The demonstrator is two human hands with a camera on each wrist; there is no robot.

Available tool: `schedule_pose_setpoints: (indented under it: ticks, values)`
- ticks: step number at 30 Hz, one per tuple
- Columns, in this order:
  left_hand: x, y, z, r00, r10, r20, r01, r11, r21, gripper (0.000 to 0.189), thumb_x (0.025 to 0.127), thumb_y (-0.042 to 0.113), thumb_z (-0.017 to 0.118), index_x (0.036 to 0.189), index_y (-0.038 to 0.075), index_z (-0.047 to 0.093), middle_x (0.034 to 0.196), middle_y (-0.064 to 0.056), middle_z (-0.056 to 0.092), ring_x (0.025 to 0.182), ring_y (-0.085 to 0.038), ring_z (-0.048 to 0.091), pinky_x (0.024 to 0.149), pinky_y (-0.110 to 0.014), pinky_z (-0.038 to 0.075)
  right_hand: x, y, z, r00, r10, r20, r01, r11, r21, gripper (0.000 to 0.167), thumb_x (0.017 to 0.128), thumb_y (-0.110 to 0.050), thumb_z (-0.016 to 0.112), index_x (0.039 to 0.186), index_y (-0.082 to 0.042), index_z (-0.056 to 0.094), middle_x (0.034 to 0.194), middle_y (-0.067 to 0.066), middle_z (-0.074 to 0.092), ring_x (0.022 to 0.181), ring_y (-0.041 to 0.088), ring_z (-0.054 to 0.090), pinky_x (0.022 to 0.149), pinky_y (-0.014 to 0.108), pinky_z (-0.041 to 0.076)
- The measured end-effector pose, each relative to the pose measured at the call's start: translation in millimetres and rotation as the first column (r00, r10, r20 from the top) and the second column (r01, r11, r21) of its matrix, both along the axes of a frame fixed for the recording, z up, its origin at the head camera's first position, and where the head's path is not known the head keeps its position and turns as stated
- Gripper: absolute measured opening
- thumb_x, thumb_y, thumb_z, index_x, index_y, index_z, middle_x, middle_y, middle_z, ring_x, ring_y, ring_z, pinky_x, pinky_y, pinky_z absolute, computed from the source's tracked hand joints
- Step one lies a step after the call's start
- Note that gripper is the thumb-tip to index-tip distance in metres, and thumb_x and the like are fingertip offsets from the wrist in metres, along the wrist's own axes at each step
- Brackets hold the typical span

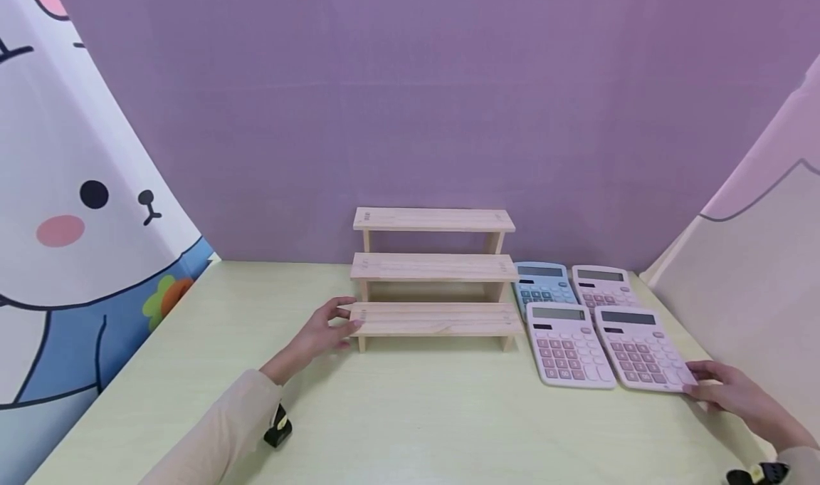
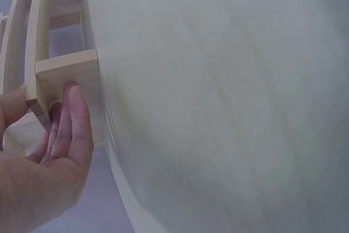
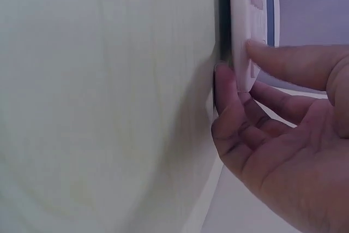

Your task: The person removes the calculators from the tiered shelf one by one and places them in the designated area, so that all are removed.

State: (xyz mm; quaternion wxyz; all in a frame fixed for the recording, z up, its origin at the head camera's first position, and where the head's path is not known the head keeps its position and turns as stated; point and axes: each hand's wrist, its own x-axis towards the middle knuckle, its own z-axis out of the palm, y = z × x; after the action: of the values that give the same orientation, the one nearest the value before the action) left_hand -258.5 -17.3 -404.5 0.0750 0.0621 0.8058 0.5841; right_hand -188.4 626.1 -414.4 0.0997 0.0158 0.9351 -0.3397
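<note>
A three-tier wooden step shelf [image 1: 435, 266] stands on the table. My left hand [image 1: 323, 330] holds the left end of its lowest step; the left wrist view shows the thumb on the board's edge and the fingers under it, against the side support [image 2: 68, 69]. Over at the right, four calculators would be several: they sit in two rows. My right hand [image 1: 737, 397] pinches the near right corner of the front right pink calculator [image 1: 640, 337]. In the right wrist view its thumb lies on top of the calculator [image 3: 240, 36] and a fingertip is beneath.
Left of the held calculator lies another pink one [image 1: 570, 350]. Behind them are a blue calculator [image 1: 541, 285], close beside the shelf, and a further pink one [image 1: 602, 285]. A purple backdrop [image 1: 423, 115] rises behind the table [image 1: 416, 414], with printed cloth [image 1: 96, 257] on the left.
</note>
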Motion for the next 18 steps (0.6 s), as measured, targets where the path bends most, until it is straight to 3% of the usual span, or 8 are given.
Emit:
schedule_pose_setpoints:
  ticks: [8,15,18]
  values:
    - [-0.3,0.4,-0.1,1.0,0.003,-0.004,-0.003,1.0,-0.009,0.052,0.088,0.015,0.061,0.134,0.007,0.038,0.117,-0.022,0.047,0.08,-0.014,0.059,0.07,-0.037,0.059,-1.7,1.7,0.5,1.0,-0.006,0.014,0.006,1.0,0.0,0.057,0.089,-0.015,0.053,0.125,0.021,0.03,0.097,-0.004,0.056,0.073,-0.002,0.044,0.06,0.02,0.044]
    - [-0.4,1.5,0.6,1.0,0.005,-0.002,-0.005,1.0,-0.002,0.052,0.088,0.015,0.061,0.133,0.007,0.039,0.117,-0.022,0.048,0.08,-0.015,0.06,0.07,-0.038,0.059,-5.5,-0.9,5.7,0.995,-0.033,0.091,0.031,0.999,0.022,0.061,0.09,-0.019,0.051,0.127,0.022,0.025,0.11,0.023,0.055,0.075,0.002,0.045,0.062,0.022,0.045]
    - [-0.1,1.9,1.0,1.0,0.001,0.002,-0.001,1.0,0.003,0.052,0.087,0.015,0.062,0.134,0.007,0.038,0.117,-0.022,0.047,0.08,-0.015,0.06,0.07,-0.038,0.059,-4.4,-1.5,6.0,0.996,-0.031,0.084,0.029,0.999,0.022,0.06,0.09,-0.017,0.051,0.126,0.022,0.025,0.11,0.026,0.054,0.075,0.001,0.046,0.062,0.022,0.046]
